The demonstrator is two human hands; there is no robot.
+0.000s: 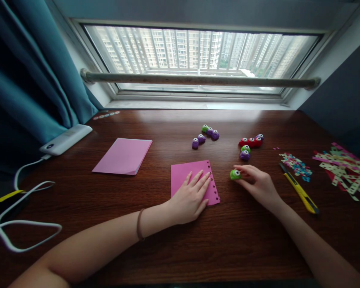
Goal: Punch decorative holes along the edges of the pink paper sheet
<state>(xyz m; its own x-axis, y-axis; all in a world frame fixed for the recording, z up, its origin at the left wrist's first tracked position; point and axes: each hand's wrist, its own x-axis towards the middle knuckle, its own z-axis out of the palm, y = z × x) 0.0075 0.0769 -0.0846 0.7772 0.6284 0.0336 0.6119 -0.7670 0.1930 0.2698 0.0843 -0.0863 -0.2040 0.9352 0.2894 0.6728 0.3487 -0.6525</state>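
My left hand (189, 199) lies flat with its fingers spread on a pink sheet (180, 174), which has a column of small punched shapes along its right edge. To the right, my right hand (258, 184) pinches a small green one-eyed piece (235, 175) between thumb and fingers, low over the wooden table. Beyond that hand stand a purple piece (245, 155), a green piece (245, 149) and a row of red pieces (251, 142). Another group of purple pieces (215, 135) and a green one (205, 128) is past the sheet.
A pink paper stack (123, 157) lies left, near a white power bank (66, 140) with a white cable (27, 222). On the right are a yellow cutter (301, 193), small confetti (297, 166) and punched paper strips (345, 168). A window is behind the table (156, 124).
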